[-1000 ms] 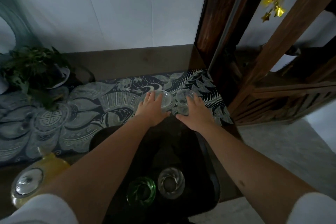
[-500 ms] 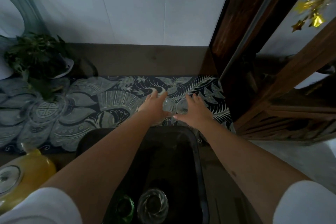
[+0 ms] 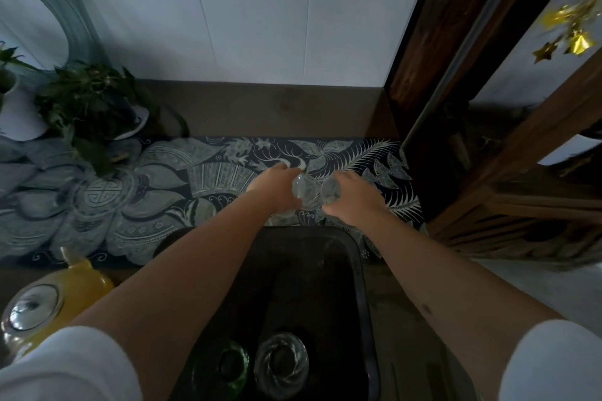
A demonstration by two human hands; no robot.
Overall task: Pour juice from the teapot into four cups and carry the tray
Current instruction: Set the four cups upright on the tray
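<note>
My left hand (image 3: 275,185) grips a clear glass cup (image 3: 301,187), and my right hand (image 3: 353,197) grips a second clear cup (image 3: 330,190). Both cups are tipped on their sides and held close together above the patterned cloth, just beyond the far rim of the black tray (image 3: 356,257). At the near end of the tray stand a green glass cup (image 3: 224,368) and a clear glass cup (image 3: 281,361). The yellow teapot (image 3: 49,303) with its shiny lid sits at the lower left, beside my left forearm.
A blue patterned cloth (image 3: 136,192) covers the tabletop. A potted plant (image 3: 88,107) and a white vase (image 3: 16,107) stand at the back left by a round mirror. A dark wooden frame (image 3: 433,91) rises close on the right, with gold stars (image 3: 566,39) hanging above.
Both hands have lifted and tipped the two clear cups and brought them closer together. The view has shifted, so the tray and teapot sit lower and further left.
</note>
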